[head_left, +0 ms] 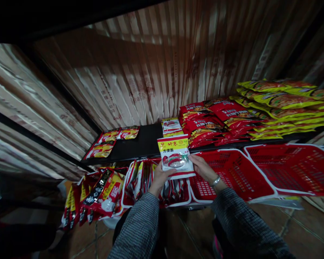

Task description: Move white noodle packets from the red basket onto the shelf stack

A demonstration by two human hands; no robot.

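Observation:
Between my two hands is a white, yellow and red packet of instant noodles [176, 154], its printed front facing me. My left hand [160, 177] grips its lower left corner, and my right hand [202, 167], with a silver bracelet at the wrist, holds its right edge. The packet is just in front of the black shelf [148, 142], near a small stack of similar packets [171, 125]. Below it stands a red basket [126, 196] with several packets [140, 178] on edge inside; my left hand and sleeve hide part of it.
Red packets [205, 126] and yellow-edged packets [286, 100] are piled on the shelf's right; a few packets [104, 144] lie at its left end. Two red baskets [232, 176] [291, 169] stand at the right. Another basket at the left holds red and black packets [105, 190].

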